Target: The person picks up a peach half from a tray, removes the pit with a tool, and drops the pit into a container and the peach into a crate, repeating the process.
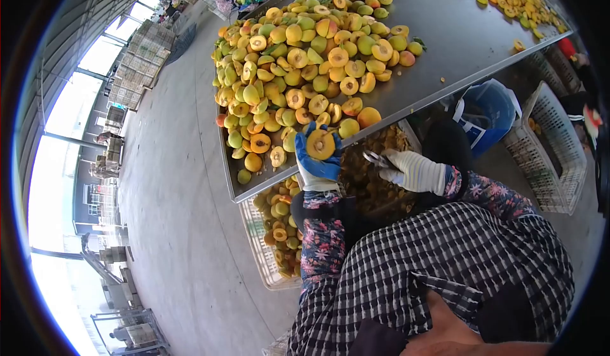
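My left hand (316, 166), in a blue-coated glove, holds a halved peach (320, 144) with its cut face up and the pit in its middle. My right hand (414, 172), in a white knitted glove, is closed around a small shiny metal tool (376, 159); its exact kind is hard to make out. The tool's tip points toward the peach half, with a gap between them. Just beyond my left hand, a large heap of whole and halved peaches (305, 57) lies on the metal table (445, 44). Below my hands is a container of brownish bits (381, 141).
A white crate (255, 238) with peach halves stands under the table's near corner. To the right are a blue bucket (489, 111) and another white crate (540, 146). More cut fruit (521, 3) lies at the table's far right. Stacked crates (141, 60) line the left side.
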{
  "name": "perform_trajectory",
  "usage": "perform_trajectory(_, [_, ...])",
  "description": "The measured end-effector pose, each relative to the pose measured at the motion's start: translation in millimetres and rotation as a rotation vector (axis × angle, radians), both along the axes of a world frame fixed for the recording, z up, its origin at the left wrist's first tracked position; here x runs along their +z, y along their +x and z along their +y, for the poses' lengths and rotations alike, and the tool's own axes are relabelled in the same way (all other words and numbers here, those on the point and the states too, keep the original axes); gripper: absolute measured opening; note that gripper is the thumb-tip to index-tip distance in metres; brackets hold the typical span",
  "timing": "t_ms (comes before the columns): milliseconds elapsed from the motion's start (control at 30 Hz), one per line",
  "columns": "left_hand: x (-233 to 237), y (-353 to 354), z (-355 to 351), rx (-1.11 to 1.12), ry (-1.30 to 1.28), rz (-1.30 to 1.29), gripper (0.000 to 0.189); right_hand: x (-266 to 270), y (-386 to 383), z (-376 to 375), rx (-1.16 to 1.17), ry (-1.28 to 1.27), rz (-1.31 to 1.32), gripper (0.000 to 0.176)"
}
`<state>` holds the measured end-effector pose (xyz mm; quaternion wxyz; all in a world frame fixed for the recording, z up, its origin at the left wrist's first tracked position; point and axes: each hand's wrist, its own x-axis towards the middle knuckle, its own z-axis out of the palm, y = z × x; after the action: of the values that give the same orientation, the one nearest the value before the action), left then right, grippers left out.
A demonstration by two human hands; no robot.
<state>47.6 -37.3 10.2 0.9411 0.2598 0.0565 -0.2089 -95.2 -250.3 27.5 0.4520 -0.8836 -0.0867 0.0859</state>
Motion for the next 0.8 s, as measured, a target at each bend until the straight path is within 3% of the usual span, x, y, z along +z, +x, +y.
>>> perform_trajectory(200, [-2, -29, -24, 0.009, 0.160, -0.070, 0.054, 26, 23, 19, -0.023, -0.150, -0.355, 0.039])
perform_trajectory(300, [12, -44, -32, 0.003, 0.204, -0.133, 0.042, 18, 30, 23, -0.118, -0.129, -0.451, 0.040])
perform_trajectory(367, [1, -46, -29, -0.026, 0.563, -0.559, 0.030, 33, 32, 23, -0.162, -0.114, -0.458, 0.041])
perform_trajectory(433, [-6, -47, -30, -0.066, 0.863, -0.848, 0.028, 43, 37, 20, -0.184, -0.136, -0.466, 0.039])
perform_trajectory(533, [-4, -50, -39, -0.146, 0.498, -0.487, 0.037, 40, 47, 16, -0.203, -0.291, -0.365, 0.034])
perform_trajectory(633, [7, -58, -38, 0.026, 1.131, -1.038, 0.052, 40, 49, 15, -0.195, -0.324, -0.370, 0.032])
perform_trajectory(733, [-7, -54, -35, 0.254, 1.536, -1.273, 0.058, 44, 43, 16, -0.142, -0.222, -0.373, 0.029])
perform_trajectory(800, [-11, -50, -38, 0.262, 1.234, -0.973, 0.046, 51, 24, 20, -0.077, -0.126, -0.223, 0.027])
